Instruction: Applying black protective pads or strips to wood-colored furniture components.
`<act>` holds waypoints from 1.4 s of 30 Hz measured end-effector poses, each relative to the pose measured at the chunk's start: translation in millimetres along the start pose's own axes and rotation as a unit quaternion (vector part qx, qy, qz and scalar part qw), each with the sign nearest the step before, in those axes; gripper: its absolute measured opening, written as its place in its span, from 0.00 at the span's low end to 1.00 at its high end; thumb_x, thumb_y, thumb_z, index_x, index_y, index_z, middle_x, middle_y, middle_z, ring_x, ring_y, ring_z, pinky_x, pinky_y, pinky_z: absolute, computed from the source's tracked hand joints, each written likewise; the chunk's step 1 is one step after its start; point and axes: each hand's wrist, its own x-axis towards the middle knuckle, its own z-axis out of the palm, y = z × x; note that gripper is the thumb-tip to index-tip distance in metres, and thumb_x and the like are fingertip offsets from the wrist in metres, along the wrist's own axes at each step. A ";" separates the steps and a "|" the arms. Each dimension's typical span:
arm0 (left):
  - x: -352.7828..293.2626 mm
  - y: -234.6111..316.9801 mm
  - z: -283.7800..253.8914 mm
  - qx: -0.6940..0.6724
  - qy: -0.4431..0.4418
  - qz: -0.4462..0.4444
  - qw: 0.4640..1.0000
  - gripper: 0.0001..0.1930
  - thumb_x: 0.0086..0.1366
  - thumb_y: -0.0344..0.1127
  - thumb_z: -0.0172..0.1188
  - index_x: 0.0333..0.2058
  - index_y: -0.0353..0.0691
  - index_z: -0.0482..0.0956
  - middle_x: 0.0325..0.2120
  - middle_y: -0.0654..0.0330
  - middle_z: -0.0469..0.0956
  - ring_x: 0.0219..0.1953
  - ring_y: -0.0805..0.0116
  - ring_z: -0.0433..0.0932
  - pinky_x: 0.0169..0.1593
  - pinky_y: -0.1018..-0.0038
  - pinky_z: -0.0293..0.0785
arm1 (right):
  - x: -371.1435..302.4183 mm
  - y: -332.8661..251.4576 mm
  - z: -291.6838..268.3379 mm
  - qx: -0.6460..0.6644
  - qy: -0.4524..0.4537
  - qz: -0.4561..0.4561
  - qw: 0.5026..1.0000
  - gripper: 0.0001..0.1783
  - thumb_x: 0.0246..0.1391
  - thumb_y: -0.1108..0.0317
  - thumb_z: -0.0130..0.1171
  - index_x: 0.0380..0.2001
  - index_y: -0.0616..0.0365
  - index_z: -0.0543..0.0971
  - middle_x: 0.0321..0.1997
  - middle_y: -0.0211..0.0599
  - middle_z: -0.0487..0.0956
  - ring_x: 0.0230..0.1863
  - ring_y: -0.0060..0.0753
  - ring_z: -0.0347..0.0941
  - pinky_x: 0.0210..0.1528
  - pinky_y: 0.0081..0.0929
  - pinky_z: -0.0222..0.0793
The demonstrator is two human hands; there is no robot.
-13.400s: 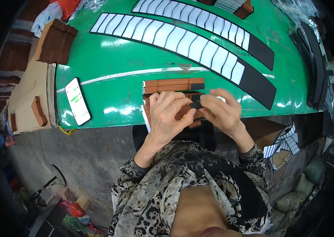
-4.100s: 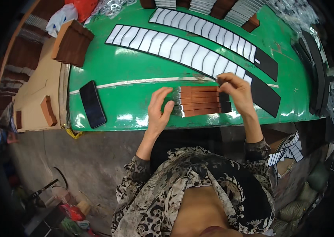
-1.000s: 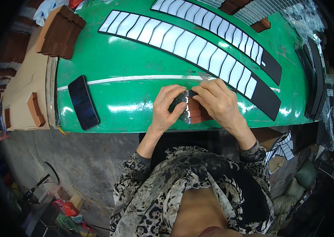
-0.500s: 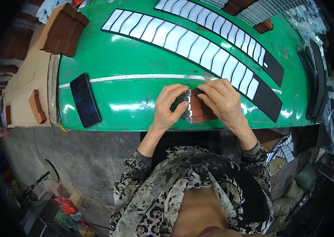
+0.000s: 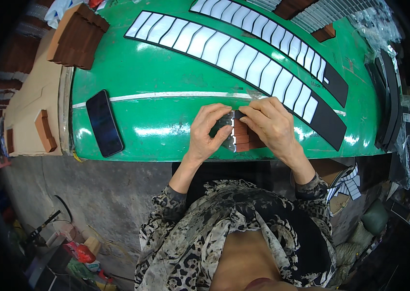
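Observation:
A small stack of reddish-brown blocks (image 5: 241, 138) lies at the near edge of the green table, its left end lined with grey, toothed-looking pieces. My left hand (image 5: 205, 133) is curled round that left end, thumb on the near side and fingers on the far side. At the far end of the stack, my right hand (image 5: 273, 125) pinches a small black piece (image 5: 238, 114) between thumb and fingertips, against the blocks. The right palm hides part of the stack.
Two black curved sheets with white stickers (image 5: 231, 51) lie beyond my hands. A dark phone (image 5: 104, 123) is on the left. Brown curved pieces (image 5: 79, 36) are stacked at the far left, beside cardboard (image 5: 25, 106). Black curved strips (image 5: 384, 97) and clear plastic bags (image 5: 372, 24) line the right side.
My right fingertips have shifted very slightly left along the far end of the stack, the black piece between them. My left hand stays in place.

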 end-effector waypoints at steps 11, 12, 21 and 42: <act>-0.5 -0.5 0.0 0.001 0.000 0.004 1.000 0.18 0.59 0.40 0.60 0.44 0.33 0.76 0.42 0.50 0.76 0.44 0.57 0.75 0.47 0.69 0.71 | 3.1 -2.9 -2.7 0.011 -0.009 0.012 1.000 0.14 0.36 0.71 0.67 0.32 0.56 0.80 0.30 0.30 0.75 0.33 0.33 0.72 0.29 0.28 0.72; -0.4 -0.7 0.2 0.001 -0.001 0.005 1.000 0.18 0.59 0.40 0.60 0.44 0.33 0.76 0.42 0.50 0.76 0.44 0.57 0.75 0.47 0.69 0.71 | 3.0 -2.8 -2.9 0.013 -0.013 0.016 1.000 0.14 0.36 0.71 0.67 0.32 0.56 0.80 0.30 0.30 0.75 0.33 0.33 0.72 0.30 0.29 0.72; -1.4 -1.3 1.1 -0.007 0.001 0.004 1.000 0.19 0.60 0.40 0.60 0.45 0.33 0.76 0.43 0.50 0.75 0.45 0.57 0.75 0.48 0.69 0.71 | 1.2 8.3 -4.7 0.071 -0.011 0.047 0.996 0.15 0.35 0.71 0.67 0.33 0.54 0.81 0.33 0.31 0.77 0.35 0.33 0.73 0.33 0.28 0.73; -3.3 15.3 11.5 0.148 -0.003 0.084 0.985 0.15 0.61 0.32 0.55 0.46 0.36 0.76 0.44 0.51 0.73 0.45 0.53 0.71 0.48 0.63 0.68 | -37.6 26.3 -38.0 0.106 0.109 0.197 0.969 0.15 0.50 0.80 0.56 0.42 0.57 0.80 0.39 0.38 0.79 0.38 0.39 0.73 0.39 0.31 0.70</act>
